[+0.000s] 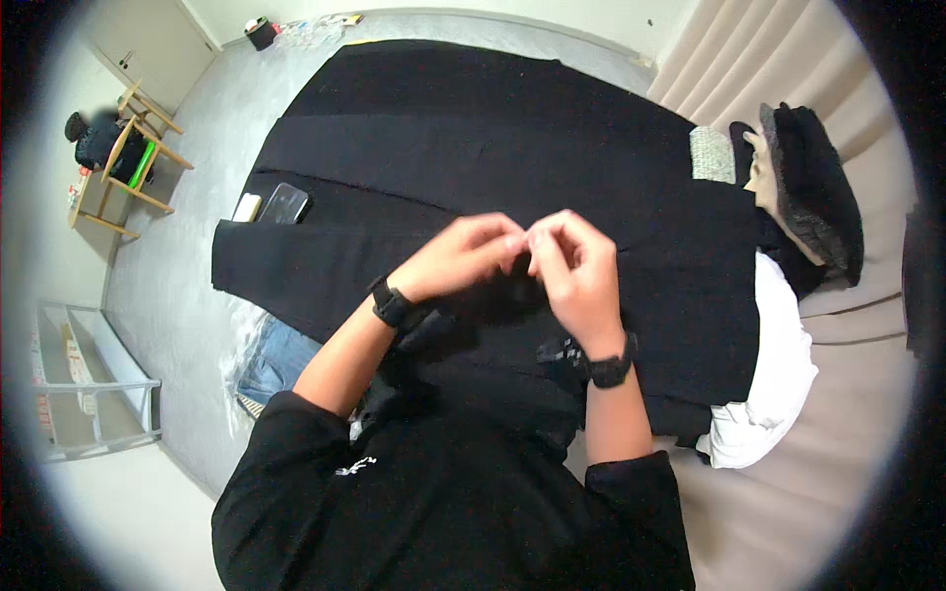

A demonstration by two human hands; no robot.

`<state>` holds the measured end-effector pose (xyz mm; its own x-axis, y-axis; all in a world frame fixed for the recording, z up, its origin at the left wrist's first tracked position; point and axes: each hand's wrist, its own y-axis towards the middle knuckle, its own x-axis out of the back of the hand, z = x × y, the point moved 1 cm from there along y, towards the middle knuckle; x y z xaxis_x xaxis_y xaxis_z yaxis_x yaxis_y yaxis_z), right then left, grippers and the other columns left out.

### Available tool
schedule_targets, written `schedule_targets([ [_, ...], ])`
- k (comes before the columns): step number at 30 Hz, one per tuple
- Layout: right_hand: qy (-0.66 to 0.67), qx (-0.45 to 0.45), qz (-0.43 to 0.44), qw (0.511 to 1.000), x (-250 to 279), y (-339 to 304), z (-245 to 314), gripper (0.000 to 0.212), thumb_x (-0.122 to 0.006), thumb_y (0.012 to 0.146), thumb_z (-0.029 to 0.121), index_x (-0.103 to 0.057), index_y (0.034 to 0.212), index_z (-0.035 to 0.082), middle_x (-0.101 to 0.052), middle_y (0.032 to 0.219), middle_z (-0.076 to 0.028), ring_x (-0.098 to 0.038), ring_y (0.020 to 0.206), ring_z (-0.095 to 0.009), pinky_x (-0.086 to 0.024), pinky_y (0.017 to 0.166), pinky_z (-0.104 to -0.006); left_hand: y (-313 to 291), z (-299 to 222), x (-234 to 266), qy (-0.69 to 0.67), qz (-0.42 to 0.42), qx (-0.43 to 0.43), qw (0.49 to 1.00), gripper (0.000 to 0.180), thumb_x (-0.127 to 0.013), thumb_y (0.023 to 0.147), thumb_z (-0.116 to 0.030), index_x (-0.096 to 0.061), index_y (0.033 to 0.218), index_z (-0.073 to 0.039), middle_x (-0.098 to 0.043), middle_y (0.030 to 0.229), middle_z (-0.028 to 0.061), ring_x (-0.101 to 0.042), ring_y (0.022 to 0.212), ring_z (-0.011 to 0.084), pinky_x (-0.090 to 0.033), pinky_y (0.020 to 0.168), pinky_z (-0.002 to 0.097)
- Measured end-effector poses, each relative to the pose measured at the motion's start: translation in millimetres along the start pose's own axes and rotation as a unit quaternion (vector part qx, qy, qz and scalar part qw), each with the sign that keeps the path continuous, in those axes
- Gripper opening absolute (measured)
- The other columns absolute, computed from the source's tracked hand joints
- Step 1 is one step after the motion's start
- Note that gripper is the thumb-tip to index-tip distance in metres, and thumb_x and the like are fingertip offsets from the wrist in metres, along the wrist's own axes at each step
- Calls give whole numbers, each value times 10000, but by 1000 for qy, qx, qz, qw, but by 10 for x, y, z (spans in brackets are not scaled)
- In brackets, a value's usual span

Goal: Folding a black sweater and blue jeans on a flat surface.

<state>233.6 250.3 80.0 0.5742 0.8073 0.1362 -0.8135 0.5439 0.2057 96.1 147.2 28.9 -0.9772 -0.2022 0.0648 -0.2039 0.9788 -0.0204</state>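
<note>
My left hand (466,254) and my right hand (576,264) meet at their fingertips in the middle of the view. Both are pinched, and whatever lies between the fingers is too small or hidden to make out. Beneath them a black garment (690,286) is spread flat, with a long straight part (286,258) reaching out to the left. Its exact kind is hard to tell against the black cover (424,84) under it. Each wrist carries a black band with a dark device.
A phone (286,204) and a small pale object (247,208) lie at the left. Folded jeans (279,362) are below the left edge. White cloth (774,379), a knitted piece (711,155) and dark clothes (813,177) sit at the right. A person (99,141) sits far left.
</note>
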Motion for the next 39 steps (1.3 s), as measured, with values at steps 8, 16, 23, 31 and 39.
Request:
schedule_targets([
  [8, 84, -38, -52, 994, -1, 354, -320, 180, -537, 917, 169, -613, 856, 18, -513, 583, 25, -454, 508, -31, -359, 456, -199, -16, -5, -396, 70, 161, 7, 985, 398, -655, 844, -330, -605, 1077, -11, -604, 912, 44, -565, 821, 118, -462, 738, 272],
  [16, 255, -47, -36, 965, -15, 389, -330, 200, -499, 954, 202, -573, 904, 22, -452, 548, 27, -402, 448, -33, -312, 395, -186, 7, -39, -392, 56, 161, 13, 985, 341, -652, 851, -313, -622, 1022, -20, -600, 818, 10, -548, 751, 84, -446, 671, 241],
  [23, 227, -83, -36, 970, -81, 364, -415, 185, -498, 956, 184, -566, 925, 15, -430, 543, 33, -385, 441, -29, -305, 394, -180, 3, 111, -416, 15, 150, 23, 988, 296, -659, 849, -288, -623, 937, -8, -615, 802, 13, -560, 747, 82, -452, 678, 238],
  [31, 68, -20, -28, 997, -85, 329, -622, 167, -541, 934, 177, -607, 907, 25, -483, 567, 51, -408, 482, -8, -322, 434, -178, 21, 107, -409, -1, 147, 69, 987, 275, -674, 840, -260, -643, 922, 0, -651, 834, 39, -587, 787, 93, -478, 724, 250],
  [39, 98, -61, 56, 992, 88, 228, -419, 285, -476, 950, 224, -612, 775, 44, -518, 594, 26, -458, 529, -33, -364, 493, -191, -4, 42, -157, -5, 27, 33, 999, 319, -622, 886, -233, -568, 1114, -15, -650, 923, 59, -592, 809, 97, -483, 709, 244],
])
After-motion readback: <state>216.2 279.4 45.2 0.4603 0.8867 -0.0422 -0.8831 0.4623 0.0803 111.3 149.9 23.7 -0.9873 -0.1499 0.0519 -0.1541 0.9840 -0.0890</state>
